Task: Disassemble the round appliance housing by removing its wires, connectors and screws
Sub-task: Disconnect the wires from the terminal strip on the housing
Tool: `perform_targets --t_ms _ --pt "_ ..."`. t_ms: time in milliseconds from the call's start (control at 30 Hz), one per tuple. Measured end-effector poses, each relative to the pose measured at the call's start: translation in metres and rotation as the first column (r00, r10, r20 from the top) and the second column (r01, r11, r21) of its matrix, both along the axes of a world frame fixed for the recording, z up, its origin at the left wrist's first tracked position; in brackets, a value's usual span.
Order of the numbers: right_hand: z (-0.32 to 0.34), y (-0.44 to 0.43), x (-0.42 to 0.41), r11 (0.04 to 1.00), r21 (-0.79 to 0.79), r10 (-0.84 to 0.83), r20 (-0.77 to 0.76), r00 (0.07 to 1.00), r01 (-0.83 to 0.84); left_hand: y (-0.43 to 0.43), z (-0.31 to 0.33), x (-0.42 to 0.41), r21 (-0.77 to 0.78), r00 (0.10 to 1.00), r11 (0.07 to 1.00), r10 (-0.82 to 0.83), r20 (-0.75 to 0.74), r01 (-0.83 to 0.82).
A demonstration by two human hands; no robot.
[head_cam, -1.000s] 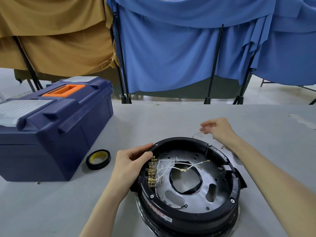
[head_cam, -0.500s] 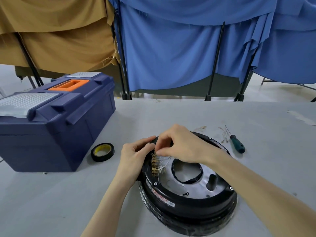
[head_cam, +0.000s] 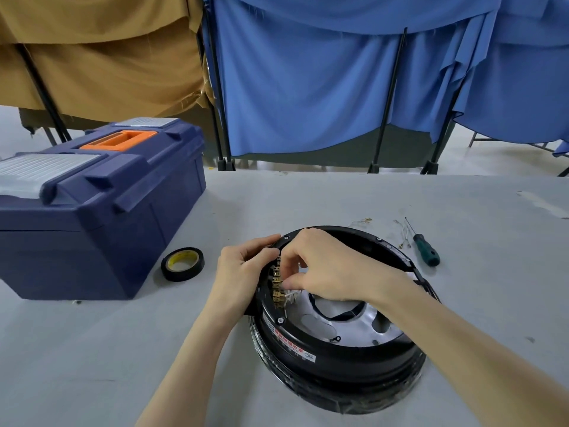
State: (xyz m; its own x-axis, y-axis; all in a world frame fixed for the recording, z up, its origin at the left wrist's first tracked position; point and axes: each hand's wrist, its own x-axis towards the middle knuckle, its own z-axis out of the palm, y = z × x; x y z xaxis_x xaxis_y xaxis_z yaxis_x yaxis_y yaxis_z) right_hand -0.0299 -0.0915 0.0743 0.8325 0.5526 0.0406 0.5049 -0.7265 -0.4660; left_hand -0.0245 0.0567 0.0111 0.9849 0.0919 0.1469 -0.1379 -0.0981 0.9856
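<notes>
The round black housing (head_cam: 338,352) sits on the grey table (head_cam: 123,349) in front of the person, open side up, with a silver plate inside it. The left hand (head_cam: 243,269) grips the housing's left rim, fingers curled over the edge. The right hand (head_cam: 326,269) reaches in from the right, fingers bent down and fingertips pinched on one of the brass connectors (head_cam: 277,288) that run in a row along the inner left wall. Thin white wires (head_cam: 291,295) lead off beside them. Just behind the housing on the right lie a few loose wires (head_cam: 403,234) and a green-handled screwdriver (head_cam: 426,249). A roll of black tape (head_cam: 182,264) lies flat to the left, near a closed blue toolbox (head_cam: 101,204) with an orange handle.
</notes>
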Motion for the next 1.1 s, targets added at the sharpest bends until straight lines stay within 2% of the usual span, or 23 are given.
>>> perform_targets --t_ms 167,367,600,967,1100 --pt "-0.001 0.007 -0.006 0.997 -0.057 -0.043 0.092 0.995 0.049 -0.001 -0.001 -0.001 -0.031 1.0 0.999 -0.018 -0.025 0.018" --pt "-0.007 0.011 -0.009 0.995 -0.055 -0.067 0.209 0.976 0.08 0.004 -0.001 -0.002 0.009 1.0 1.0 -0.02 0.006 0.02" --pt "-0.007 0.009 -0.01 0.996 0.013 -0.089 0.173 0.981 0.088 0.003 0.0 -0.002 0.02 1.0 1.0 -0.025 0.015 0.025" --pt "-0.007 0.002 -0.007 0.992 0.011 -0.127 0.203 0.971 0.127 0.004 -0.001 -0.001 -0.006 0.999 0.999 -0.031 0.019 0.031" --pt "-0.01 -0.017 0.0 0.97 0.13 -0.219 0.116 0.969 0.204 0.003 0.0 -0.001 -0.02 1.0 1.0 -0.018 0.007 0.018"
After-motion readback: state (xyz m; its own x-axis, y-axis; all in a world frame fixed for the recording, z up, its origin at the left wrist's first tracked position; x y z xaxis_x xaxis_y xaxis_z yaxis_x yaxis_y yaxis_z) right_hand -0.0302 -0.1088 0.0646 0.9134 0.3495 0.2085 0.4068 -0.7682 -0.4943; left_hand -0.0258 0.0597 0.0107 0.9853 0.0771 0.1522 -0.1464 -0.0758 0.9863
